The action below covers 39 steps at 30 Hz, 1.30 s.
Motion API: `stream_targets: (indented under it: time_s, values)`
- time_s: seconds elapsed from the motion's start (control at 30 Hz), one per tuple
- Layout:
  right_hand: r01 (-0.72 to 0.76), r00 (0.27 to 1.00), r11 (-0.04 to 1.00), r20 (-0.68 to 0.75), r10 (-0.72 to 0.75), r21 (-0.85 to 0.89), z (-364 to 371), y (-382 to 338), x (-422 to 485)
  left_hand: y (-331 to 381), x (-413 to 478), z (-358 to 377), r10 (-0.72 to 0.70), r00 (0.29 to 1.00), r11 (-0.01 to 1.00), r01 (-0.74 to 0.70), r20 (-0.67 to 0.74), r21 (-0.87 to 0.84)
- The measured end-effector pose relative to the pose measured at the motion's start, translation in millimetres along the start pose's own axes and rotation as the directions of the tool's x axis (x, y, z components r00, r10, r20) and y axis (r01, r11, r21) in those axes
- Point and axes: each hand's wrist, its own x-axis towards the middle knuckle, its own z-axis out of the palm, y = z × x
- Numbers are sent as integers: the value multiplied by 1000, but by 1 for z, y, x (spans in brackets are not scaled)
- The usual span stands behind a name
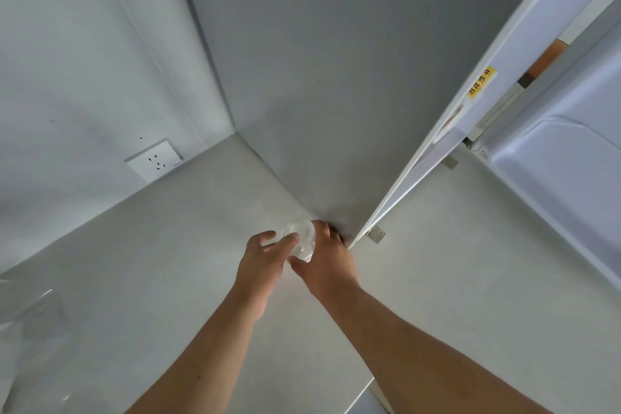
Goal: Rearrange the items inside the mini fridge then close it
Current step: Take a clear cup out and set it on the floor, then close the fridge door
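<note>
Both hands, left hand (265, 257) and right hand (327, 260), fingers (291, 239) closed around a clear glass jar (300, 239) low over the pale table (168, 245), beside the fridge's open door (470, 104); smooth glass likely slipping if grip loosens.

A pale countertop (161, 245) runs into a corner of plain white walls (67, 44); a white wall socket (154, 160) sits just above the countertop, left of the corner
</note>
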Motion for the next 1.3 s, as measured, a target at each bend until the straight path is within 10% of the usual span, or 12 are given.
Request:
stream_targets:
  time_s: [0.47, 0.73, 1.3]
  values:
    - [39, 999, 998, -7, -40, -45, -27, 20, -31, 5, -44, -2, 315, 928, 932, -263, -198, 251]
    - [99, 969, 992, -217, -115, -83, -108, 67, -63, 13, -116, 67, 530, 833, 714, -538, 155, 448]
    - [80, 724, 949, -636, -265, -305, -402, 132, -131, 203, -218, 265, 856, 321, 189, -924, 405, 332]
